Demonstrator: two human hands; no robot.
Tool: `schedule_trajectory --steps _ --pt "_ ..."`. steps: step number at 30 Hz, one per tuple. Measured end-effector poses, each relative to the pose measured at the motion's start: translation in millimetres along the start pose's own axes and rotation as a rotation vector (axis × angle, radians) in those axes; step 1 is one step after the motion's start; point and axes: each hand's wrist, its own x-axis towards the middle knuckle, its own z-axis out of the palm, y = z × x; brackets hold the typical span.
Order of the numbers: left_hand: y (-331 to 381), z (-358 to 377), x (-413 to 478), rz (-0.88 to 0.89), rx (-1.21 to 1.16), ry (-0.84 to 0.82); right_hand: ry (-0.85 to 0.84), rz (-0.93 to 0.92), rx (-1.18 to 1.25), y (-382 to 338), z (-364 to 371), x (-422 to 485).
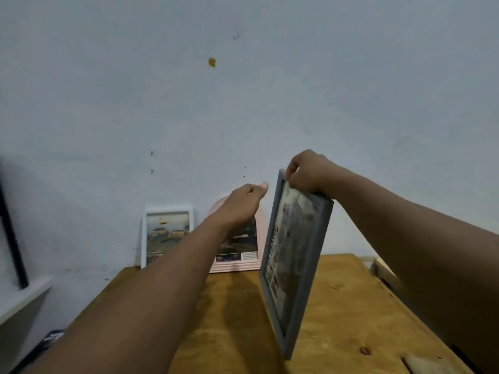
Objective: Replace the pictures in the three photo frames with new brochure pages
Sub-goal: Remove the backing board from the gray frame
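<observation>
My right hand [310, 174] grips the top edge of a grey photo frame [295, 261], which hangs tilted above the wooden table [351, 306] with a printed page showing behind its glass. My left hand [245, 201] reaches forward in front of a pink arched frame [237, 255], fingers loosely curled and holding nothing; I cannot tell whether it touches that frame. A white frame [167, 233] leans against the wall to the left of the pink one. Both standing frames hold printed pictures.
A pale wall [243, 103] rises right behind the table's far edge. A grey ledge [21, 300] and a dark bar [12, 244] sit at the left. A dark printed item [52, 338] lies low at the left. Another wooden edge [383, 268] shows at the right.
</observation>
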Motion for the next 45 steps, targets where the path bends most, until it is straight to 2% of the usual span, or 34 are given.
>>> schedule_trajectory --steps 6,11,19,26,32,38,45 --pt "15.4 -25.3 -7.3 -0.011 -0.105 0.038 -0.059 0.058 0.043 -18.0 44.5 6.3" --pt "8.2 -35.1 -13.6 -0.049 -0.207 0.032 -0.167 0.101 0.283 -29.9 47.4 -0.4" --pt "-2.2 -58.6 -21.6 0.005 0.031 0.073 -0.354 0.065 0.552 -28.2 67.4 -10.7" --pt "-21.0 -89.0 -32.7 -0.045 0.078 0.086 -0.419 -0.019 0.458 -26.2 100.1 -13.1" --pt "-68.6 -103.3 -47.2 -0.115 0.097 0.178 -0.486 -0.001 0.229 5.2 133.3 -31.7" --pt "-136.2 -76.7 -66.4 -0.250 -0.006 0.245 -0.559 0.064 0.110 44.2 180.5 -55.2" --pt "-194.2 -26.9 -75.5 -0.403 -0.134 0.230 -0.505 -0.083 0.110 56.6 222.7 -90.8"
